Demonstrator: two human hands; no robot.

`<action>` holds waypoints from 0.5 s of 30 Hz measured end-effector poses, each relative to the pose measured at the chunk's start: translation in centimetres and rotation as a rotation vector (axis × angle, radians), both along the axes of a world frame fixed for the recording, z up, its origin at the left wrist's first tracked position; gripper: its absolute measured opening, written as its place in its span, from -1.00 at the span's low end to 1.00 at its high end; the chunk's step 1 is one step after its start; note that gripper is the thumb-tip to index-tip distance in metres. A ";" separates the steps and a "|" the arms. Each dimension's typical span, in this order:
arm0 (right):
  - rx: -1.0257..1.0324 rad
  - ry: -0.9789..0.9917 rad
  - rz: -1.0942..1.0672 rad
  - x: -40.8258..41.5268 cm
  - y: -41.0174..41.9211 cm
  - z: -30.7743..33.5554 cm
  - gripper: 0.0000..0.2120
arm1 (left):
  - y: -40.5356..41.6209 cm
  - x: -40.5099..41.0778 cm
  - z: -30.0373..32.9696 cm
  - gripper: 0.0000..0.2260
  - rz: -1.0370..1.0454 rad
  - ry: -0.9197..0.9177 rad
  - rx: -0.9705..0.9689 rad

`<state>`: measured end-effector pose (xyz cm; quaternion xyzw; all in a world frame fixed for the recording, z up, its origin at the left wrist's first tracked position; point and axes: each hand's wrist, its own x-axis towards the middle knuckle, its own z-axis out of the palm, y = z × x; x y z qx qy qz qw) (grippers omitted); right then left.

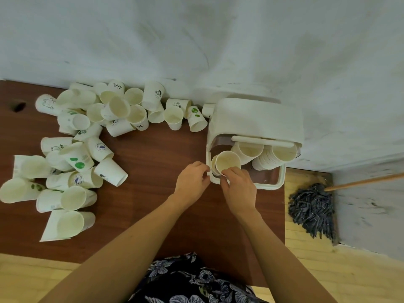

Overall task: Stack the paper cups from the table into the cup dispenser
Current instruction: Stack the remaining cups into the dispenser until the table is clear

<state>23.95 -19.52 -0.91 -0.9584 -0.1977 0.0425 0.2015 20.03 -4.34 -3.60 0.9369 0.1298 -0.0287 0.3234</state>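
Both forearms are bare from the bottom edge of the view up to the wrists, with no sleeves, watch or bracelet showing. The left hand [192, 179] and the right hand [239, 185] wear no gloves, and no rings can be made out. Low in the middle sits a dark garment [192, 281], black or navy, printed with large pale grey-blue flowers and leaves.

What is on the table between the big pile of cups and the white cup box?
Nothing: the head view shows bare brown table between the loose cups and the dispenser.
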 end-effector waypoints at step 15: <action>-0.202 0.101 0.143 2.4 1.1 -1.8 -0.86 | 0.4 1.2 0.1 -0.81 0.055 0.004 -0.038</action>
